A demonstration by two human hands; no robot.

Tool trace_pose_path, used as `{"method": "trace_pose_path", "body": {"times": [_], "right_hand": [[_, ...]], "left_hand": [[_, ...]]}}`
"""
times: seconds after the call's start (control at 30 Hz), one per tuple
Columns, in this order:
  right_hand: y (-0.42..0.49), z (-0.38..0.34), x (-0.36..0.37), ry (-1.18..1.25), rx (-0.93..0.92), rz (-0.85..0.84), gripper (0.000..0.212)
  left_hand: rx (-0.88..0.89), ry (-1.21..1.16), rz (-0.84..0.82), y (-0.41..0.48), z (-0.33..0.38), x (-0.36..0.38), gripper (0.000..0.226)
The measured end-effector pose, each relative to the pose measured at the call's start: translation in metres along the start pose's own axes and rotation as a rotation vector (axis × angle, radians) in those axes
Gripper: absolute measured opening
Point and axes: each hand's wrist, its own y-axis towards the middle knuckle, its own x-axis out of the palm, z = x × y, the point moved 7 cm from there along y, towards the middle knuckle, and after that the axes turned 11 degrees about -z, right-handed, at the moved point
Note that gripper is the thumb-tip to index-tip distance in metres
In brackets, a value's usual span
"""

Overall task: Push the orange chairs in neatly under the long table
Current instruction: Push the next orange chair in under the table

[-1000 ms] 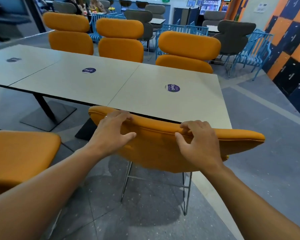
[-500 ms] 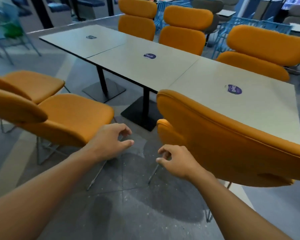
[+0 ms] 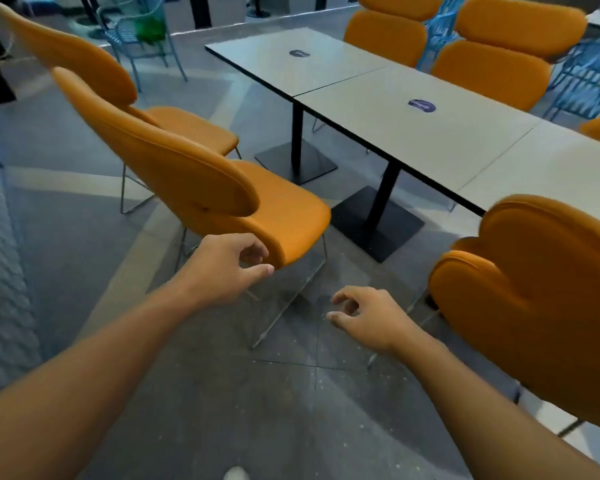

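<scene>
The long grey table (image 3: pixel 440 140) runs from the upper middle to the right edge. An orange chair (image 3: pixel 194 178) stands pulled out from it at centre left, angled toward the table, with a second pulled-out orange chair (image 3: pixel 94 74) behind it. At the right, another orange chair (image 3: pixel 541 292) sits against the table's near side. My left hand (image 3: pixel 229 268) hovers with loosely curled fingers just below the near chair's seat edge, holding nothing. My right hand (image 3: pixel 364 317) hangs loosely curled over the floor between the chairs, empty.
Two orange chairs (image 3: pixel 492 53) stand on the table's far side. Black pedestal bases (image 3: pixel 374 223) sit under the table. Blue wire chairs (image 3: pixel 142 39) stand at the back left and right. A textured grey wall (image 3: pixel 0 271) lines the left edge.
Both hands let go of the right chair's backrest. My view has swung left toward the pulled-out chairs, and my left hand has come close to the near chair's seat.
</scene>
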Motion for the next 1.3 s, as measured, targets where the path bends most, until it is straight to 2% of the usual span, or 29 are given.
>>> {"method": "trace_pose_path", "body": {"times": [0.23,0.37,0.6,0.73,0.83,1.03,1.17,1.3], "right_hand": [[0.054,-0.069,0.018,0.084,-0.041,0.091,0.034],[0.08,-0.099,0.009,0.104,-0.076,0.187,0.047],[0.123,-0.144,-0.05,0.178,-0.16,0.371,0.065],[0.157,-0.173,-0.076,0.227,-0.231,0.331,0.081],[0.183,-0.193,-0.082,0.171,-0.28,0.247,0.086],[0.213,-0.225,-0.083,0.044,-0.318,0.1,0.09],[0.226,-0.244,-0.074,-0.014,-0.333,0.048,0.079],[0.228,-0.251,-0.069,-0.034,-0.302,0.11,0.067]], "left_hand": [[0.012,0.028,0.087,-0.006,-0.072,-0.078,0.024],[0.035,0.036,0.196,0.003,-0.1,-0.119,0.026],[0.08,0.161,0.351,0.041,-0.125,-0.183,0.046],[0.035,0.225,0.385,0.074,-0.137,-0.207,0.055],[-0.006,0.264,0.353,0.1,-0.147,-0.215,0.059],[0.001,0.276,0.164,0.136,-0.175,-0.211,0.078],[0.018,0.361,0.057,0.153,-0.19,-0.212,0.077],[0.093,0.433,-0.066,0.167,-0.195,-0.212,0.073]]}}
